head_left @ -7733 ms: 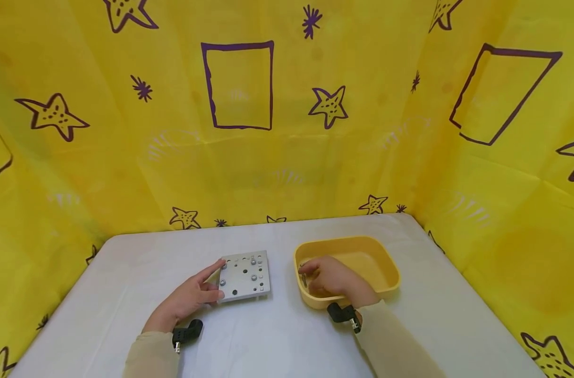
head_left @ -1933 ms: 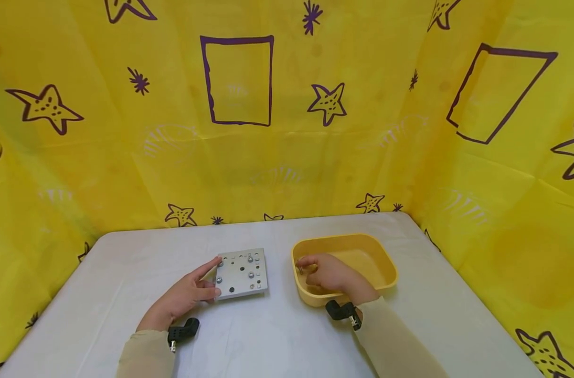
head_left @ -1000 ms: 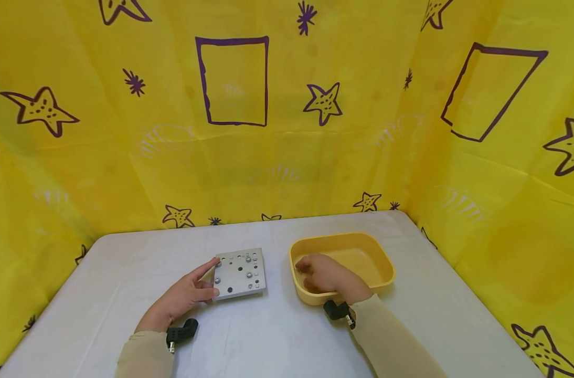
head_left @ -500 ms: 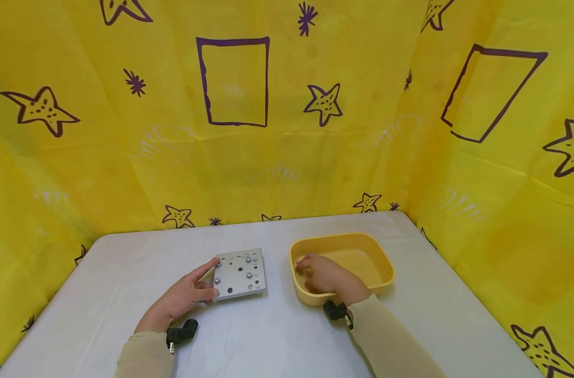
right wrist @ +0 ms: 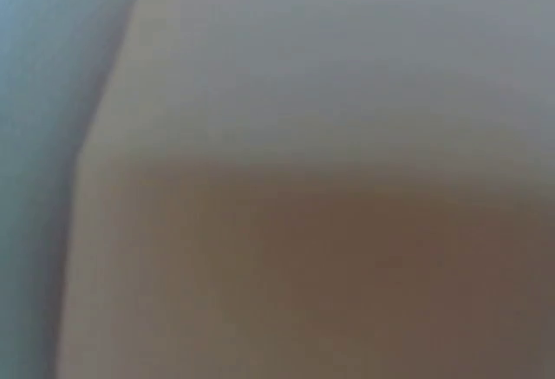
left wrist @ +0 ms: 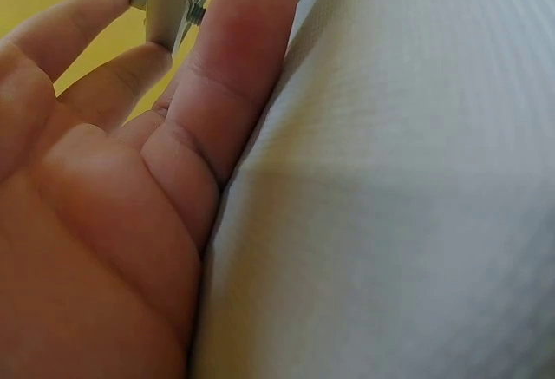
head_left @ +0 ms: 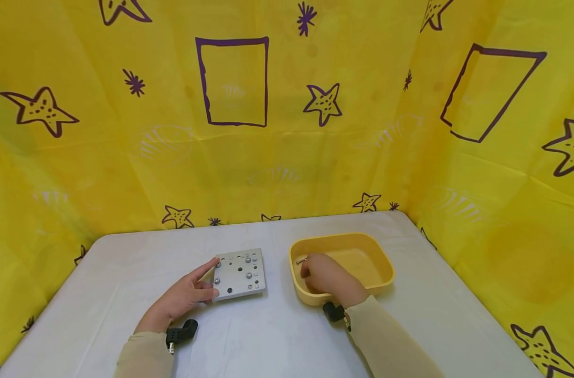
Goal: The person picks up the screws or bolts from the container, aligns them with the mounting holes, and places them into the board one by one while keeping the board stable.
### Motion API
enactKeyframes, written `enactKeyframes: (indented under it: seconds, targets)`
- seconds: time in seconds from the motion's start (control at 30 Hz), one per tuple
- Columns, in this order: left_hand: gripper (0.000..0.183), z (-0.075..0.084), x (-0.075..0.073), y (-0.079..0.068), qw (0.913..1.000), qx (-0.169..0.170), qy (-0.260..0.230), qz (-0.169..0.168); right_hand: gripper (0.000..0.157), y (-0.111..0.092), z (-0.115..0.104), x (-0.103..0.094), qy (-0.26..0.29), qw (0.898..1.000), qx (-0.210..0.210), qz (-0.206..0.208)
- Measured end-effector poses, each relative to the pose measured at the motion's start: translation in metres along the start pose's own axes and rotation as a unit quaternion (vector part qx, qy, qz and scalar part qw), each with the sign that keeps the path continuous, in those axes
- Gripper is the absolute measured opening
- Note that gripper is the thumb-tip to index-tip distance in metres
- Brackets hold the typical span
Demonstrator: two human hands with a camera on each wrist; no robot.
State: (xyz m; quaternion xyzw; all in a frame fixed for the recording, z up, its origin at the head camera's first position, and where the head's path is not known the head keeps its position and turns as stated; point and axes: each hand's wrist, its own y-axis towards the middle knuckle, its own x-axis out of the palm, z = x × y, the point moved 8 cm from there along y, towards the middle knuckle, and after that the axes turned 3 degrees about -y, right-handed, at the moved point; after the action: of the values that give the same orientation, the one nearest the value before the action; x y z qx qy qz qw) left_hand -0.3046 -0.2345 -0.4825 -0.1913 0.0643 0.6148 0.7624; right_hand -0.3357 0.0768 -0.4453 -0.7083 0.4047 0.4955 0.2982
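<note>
A yellow fabric backdrop [head_left: 230,178] patterned with starfish rises behind the yellow plastic tray [head_left: 310,298] and to both sides of it, and the white-covered worktop [head_left: 268,336] spreads beneath and around it. The tray could be dragged or tipped, I judge, if the right forearm bore down on its near rim; whether the two touch cannot be told. Both forearms, in beige sleeves [head_left: 395,336], come in from the near side of the tray. The right hand [head_left: 325,273] dips into the tray's left part, back uppermost, fingers curled down and mostly out of sight; I cannot tell whether they grasp anything, and the right wrist view is only a blur. Left of the tray, the left hand [head_left: 188,291] lies low, index finger stretched to the far left corner of a drilled metal plate [head_left: 235,279] and thumb at the near left one, gripping that edge. The plate is apart from the tray, with seated screws [head_left: 248,260] whose threaded shanks [left wrist: 197,15] show beneath it; if it rests on those, it would likely rock under an uneven push. Smallest, what looks like a loose screw [head_left: 300,261] pokes out beside the right hand's knuckles, inside the tray's left end; being slim, it could slip or roll if pinched off-centre.
</note>
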Motion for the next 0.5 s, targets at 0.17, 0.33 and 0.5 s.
enactKeyframes:
  seconds: [0.17, 0.33, 0.5]
  targets:
    - [0.088, -0.002, 0.0, 0.001, 1.0, -0.001, -0.001, 0.002, 0.019, -0.002, -0.001, -0.003, -0.01, 1.0, 0.001, 0.009]
    - [0.089, -0.004, 0.001, 0.001, 1.0, -0.006, -0.005, 0.0, 0.022, -0.01, 0.005, -0.02, 0.029, 0.998, 0.043, 0.041]
    - [0.088, -0.004, 0.0, 0.001, 1.0, -0.004, -0.006, 0.001, 0.022, -0.015, 0.017, -0.046, 0.179, 0.973, 0.102, 0.103]
